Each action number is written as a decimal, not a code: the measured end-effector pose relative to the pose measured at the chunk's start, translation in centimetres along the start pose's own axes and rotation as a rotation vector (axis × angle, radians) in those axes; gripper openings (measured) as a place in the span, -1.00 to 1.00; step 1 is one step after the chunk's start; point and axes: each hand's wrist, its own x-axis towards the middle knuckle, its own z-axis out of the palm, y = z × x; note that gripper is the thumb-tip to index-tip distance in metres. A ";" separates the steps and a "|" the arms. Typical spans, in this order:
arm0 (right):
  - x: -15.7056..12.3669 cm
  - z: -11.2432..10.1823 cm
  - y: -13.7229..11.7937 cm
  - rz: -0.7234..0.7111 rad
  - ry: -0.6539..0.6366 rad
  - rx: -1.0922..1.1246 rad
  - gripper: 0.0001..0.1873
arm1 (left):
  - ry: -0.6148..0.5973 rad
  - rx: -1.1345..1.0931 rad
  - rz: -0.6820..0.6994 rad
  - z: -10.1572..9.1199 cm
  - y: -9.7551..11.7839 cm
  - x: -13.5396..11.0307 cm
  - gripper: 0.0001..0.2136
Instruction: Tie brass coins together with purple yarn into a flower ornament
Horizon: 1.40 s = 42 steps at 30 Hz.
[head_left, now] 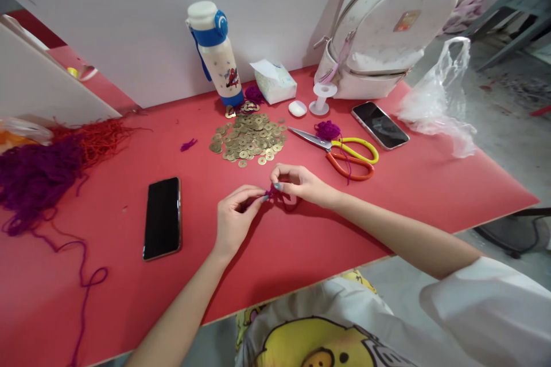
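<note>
Between my two hands, low over the red table, is a short piece of purple yarn [270, 192]. My left hand [236, 215] pinches its left end between thumb and forefinger. The thumb and forefinger of my right hand [303, 184] close on the other side, where a loose loop of yarn hangs below. Whether a coin is caught in the yarn I cannot tell. Just beyond the hands lies a heap of brass-coloured coins with holes [253, 135]. Scissors [344, 152] with one yellow and one orange handle rest to the right, with a small purple yarn bundle [328, 129] beside the blades.
On the left lie a black phone [162, 219], purple yarn [38, 178] and red yarn [101, 140]. Along the back stand a water bottle [217, 57], tissue pack [275, 83], white spool [321, 98] and backpack [387, 34]. A second phone [381, 125] and plastic bag [443, 97] are right.
</note>
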 end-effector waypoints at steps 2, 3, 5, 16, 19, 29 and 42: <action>0.0 -0.1 -0.2 0.096 -0.026 0.189 -0.82 | 0.005 0.010 -0.001 0.0 0.0 0.0 -0.93; 0.0 -0.2 -0.4 0.133 -0.021 0.289 -0.81 | 0.010 0.017 -0.002 0.0 -0.1 0.0 -0.94; 0.1 -0.5 -0.8 0.184 0.004 0.490 -0.80 | 0.022 0.023 -0.013 0.0 -0.2 -0.1 -0.94; 0.4 -1.0 -0.3 -0.319 0.391 -0.040 -0.55 | 0.124 -0.117 -0.183 0.1 -0.2 0.1 -0.97; -0.2 -0.3 0.2 -0.481 0.381 -0.503 -0.81 | 0.157 -0.154 -0.205 0.0 -0.6 0.1 -0.96; -0.6 1.6 1.9 -0.400 0.100 -0.789 -0.94 | 0.078 -0.163 -0.131 0.2 -0.2 -0.1 -0.94; -0.7 1.8 1.4 -0.359 0.064 -0.915 -0.89 | -0.035 -0.205 0.071 0.1 0.4 -0.4 -0.95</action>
